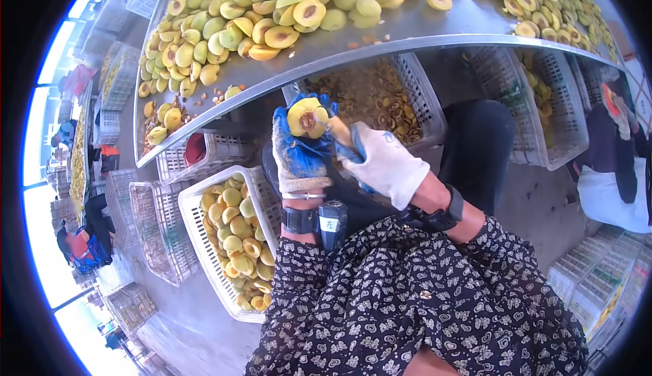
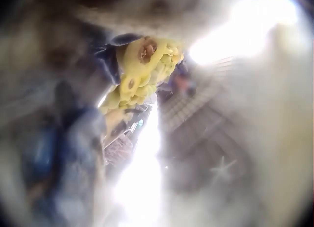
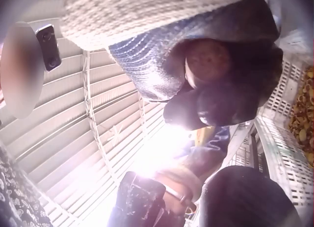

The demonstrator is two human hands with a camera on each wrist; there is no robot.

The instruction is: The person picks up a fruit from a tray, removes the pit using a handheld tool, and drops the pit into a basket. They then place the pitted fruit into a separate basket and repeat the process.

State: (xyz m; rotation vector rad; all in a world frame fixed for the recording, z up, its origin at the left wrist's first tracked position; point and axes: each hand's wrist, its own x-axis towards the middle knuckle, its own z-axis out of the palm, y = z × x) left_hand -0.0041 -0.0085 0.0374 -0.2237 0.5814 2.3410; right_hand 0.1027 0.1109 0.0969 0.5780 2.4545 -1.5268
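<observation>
My left hand (image 1: 297,157), in a blue-and-white work glove, holds up a halved yellow-green stone fruit (image 1: 297,119), its cut face turned up with a brown centre. The same fruit half (image 2: 131,62) shows past blurred fingers in the left wrist view. My right hand (image 1: 388,162), in a white glove with blue-coated fingers, grips a wooden-handled tool (image 1: 341,133). The tool's far end meets the brown centre of the fruit. In the right wrist view, the round butt of the wooden handle (image 3: 208,60) sits inside the curled fingers; the tool's working tip is too small to make out.
A metal table (image 1: 401,28) heaped with fruit halves stands ahead, its raised edge close beyond my hands. Below it, a white crate (image 1: 424,94) holds brown pits and scraps. A crate of fruit halves (image 1: 197,240) stands at my left, and another crate (image 1: 499,77) at the right.
</observation>
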